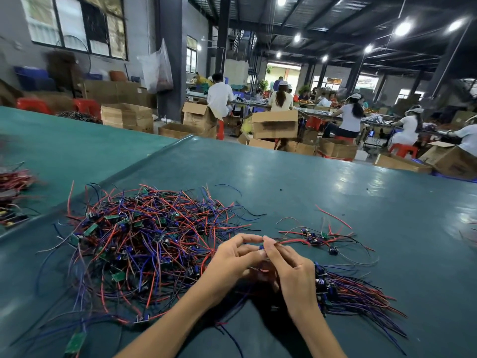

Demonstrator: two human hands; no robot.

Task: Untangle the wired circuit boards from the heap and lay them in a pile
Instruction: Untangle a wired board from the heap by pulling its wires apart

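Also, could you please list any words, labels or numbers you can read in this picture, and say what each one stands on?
None can be read.
On the cardboard box: dark print on its side, too blurred to read.
On the circuit boards in the heap: any markings are too small to read.

head-worn view, facing forward-down, close over hands (263, 264)
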